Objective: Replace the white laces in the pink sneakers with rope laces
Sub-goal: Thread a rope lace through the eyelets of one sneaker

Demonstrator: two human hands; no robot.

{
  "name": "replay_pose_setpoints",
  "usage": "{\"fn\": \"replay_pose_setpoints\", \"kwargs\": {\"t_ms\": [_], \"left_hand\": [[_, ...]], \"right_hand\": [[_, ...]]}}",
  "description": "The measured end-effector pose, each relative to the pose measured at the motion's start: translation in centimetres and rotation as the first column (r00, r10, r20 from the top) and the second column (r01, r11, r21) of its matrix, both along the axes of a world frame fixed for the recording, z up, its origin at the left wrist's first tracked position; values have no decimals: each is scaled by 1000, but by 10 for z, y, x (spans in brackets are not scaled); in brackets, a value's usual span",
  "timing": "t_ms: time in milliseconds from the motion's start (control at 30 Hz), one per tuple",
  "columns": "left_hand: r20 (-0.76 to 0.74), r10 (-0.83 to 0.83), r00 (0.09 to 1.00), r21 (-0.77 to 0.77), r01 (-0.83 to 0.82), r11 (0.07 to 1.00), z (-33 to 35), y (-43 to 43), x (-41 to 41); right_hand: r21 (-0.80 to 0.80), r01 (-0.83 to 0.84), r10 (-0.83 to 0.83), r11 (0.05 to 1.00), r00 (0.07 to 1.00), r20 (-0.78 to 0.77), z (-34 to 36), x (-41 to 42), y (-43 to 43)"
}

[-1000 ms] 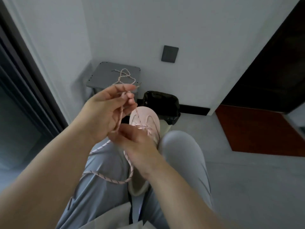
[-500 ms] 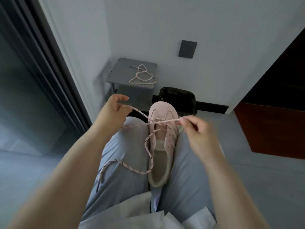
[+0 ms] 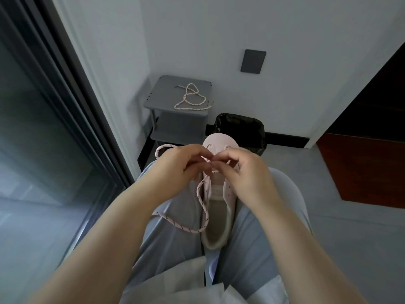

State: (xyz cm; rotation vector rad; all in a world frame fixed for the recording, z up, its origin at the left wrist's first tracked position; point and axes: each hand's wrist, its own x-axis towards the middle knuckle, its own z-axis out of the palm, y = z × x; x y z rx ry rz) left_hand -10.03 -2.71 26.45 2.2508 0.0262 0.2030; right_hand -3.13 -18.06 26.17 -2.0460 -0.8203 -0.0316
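Left hand [image 3: 175,165] and right hand [image 3: 243,172] fingertip to fingertip, both curled, each pinching the rope lace [image 3: 175,223]; pink sneaker [image 3: 229,193] right under both hands, lying on the lap between the thighs, toe pointing away; slack lace loops below left hand across the thigh; second rope lace [image 3: 190,99] on grey stool [image 3: 162,95] well beyond the hands, black bin [image 3: 241,128] beside it
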Motion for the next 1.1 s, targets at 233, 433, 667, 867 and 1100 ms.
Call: {"fn": "replay_pose_setpoints", "kwargs": {"t_ms": [233,433,667,867,1100], "left_hand": [[172,197,965,229,-234,945,-16,2,7],[178,289,941,215,-324,921,-28,1,5],[176,284,943,201,-317,927,-31,2,8],[142,234,962,216,-261,941,-31,6,12],[153,199,968,232,-231,945,-31,7,10]], "right_hand": [[-77,170,-161,982,981,108,-27,8,2],[-282,198,-177,939,979,101,-31,0,18],[-133,190,-196,973,980,-39,-34,-2,21],[-102,195,-203,975,977,-69,-36,-1,21],[-81,188,-194,979,978,-79,-39,0,18]]}}
